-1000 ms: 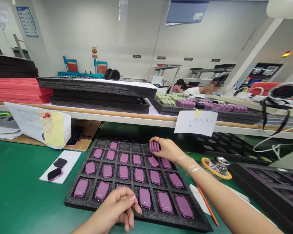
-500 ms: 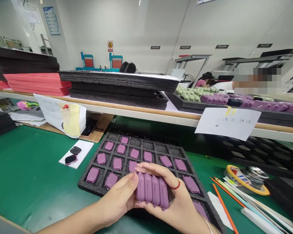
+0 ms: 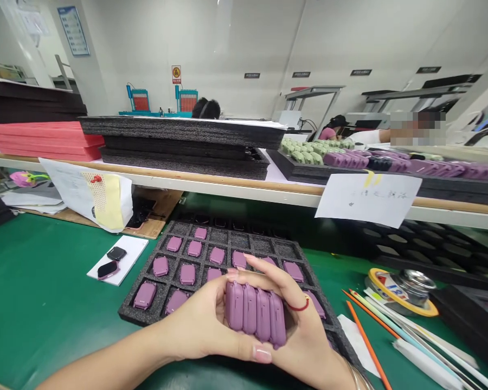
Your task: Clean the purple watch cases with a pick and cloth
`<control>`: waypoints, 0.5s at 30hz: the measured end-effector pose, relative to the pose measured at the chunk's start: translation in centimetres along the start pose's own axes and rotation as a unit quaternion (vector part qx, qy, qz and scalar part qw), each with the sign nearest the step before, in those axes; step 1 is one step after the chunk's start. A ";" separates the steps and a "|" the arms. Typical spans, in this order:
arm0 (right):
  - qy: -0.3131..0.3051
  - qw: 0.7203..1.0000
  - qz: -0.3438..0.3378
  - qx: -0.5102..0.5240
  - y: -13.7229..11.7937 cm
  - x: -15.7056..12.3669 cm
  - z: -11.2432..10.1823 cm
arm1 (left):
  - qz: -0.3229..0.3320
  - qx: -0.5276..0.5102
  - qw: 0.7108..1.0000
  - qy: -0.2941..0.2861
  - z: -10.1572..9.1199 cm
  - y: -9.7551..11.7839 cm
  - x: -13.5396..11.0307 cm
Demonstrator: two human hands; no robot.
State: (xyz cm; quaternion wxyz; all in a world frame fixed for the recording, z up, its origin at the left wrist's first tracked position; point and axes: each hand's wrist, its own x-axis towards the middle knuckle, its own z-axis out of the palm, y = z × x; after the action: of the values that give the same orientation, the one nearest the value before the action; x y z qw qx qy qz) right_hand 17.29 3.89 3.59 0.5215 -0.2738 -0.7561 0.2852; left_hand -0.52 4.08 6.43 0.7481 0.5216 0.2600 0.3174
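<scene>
Both my hands cup a tight row of several purple rounded cases [image 3: 255, 314], held on edge side by side above the front of a black foam tray [image 3: 264, 248]. My left hand [image 3: 203, 319] grips the row from the left, and my right hand [image 3: 305, 325], with a red thread ring on one finger, wraps it from the right. Purple cases [image 3: 187, 273] sit singly in the tray's square pockets, and my hands hide its front rows.
A shelf edge [image 3: 187, 181] runs across behind the tray, with stacked foam sheets and more filled trays on top. On the green mat lie a white card with small dark items [image 3: 117, 262], a tape roll [image 3: 402, 292] and orange pens [image 3: 368, 346]. A co-worker [image 3: 337, 127] sits far back.
My left hand has come up from the tray's front edge to join my right on the purple row, which has moved toward me. The camera view has also shifted.
</scene>
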 end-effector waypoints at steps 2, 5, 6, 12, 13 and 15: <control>0.006 1.000 -0.006 -0.003 -0.2 0.0 -0.2 | -0.005 0.018 1.000 -0.009 0.2 0.5 0.3; 0.005 1.000 -0.013 -0.005 -0.4 0.0 -0.4 | -0.014 0.034 0.999 -0.013 0.3 0.9 0.7; 0.002 1.000 -0.016 -0.005 -0.4 0.0 -0.5 | -0.017 0.035 0.999 -0.013 0.2 0.9 0.8; -0.017 0.998 -0.049 -0.020 0.0 0.1 -0.4 | -0.026 0.040 0.999 -0.013 -0.1 0.8 0.7; -0.018 0.998 -0.056 -0.026 0.0 0.1 -0.4 | -0.029 0.039 0.999 -0.012 -0.1 0.9 0.6; -0.019 0.997 -0.068 -0.033 0.0 0.1 -0.4 | -0.031 0.043 0.999 -0.008 0.0 1.1 0.5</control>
State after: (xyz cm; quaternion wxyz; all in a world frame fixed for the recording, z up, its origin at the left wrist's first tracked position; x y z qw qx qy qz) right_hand 17.65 4.03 3.75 0.5158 -0.2332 -0.7919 0.2289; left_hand -0.40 4.70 7.42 0.7368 0.5471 0.2834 0.2784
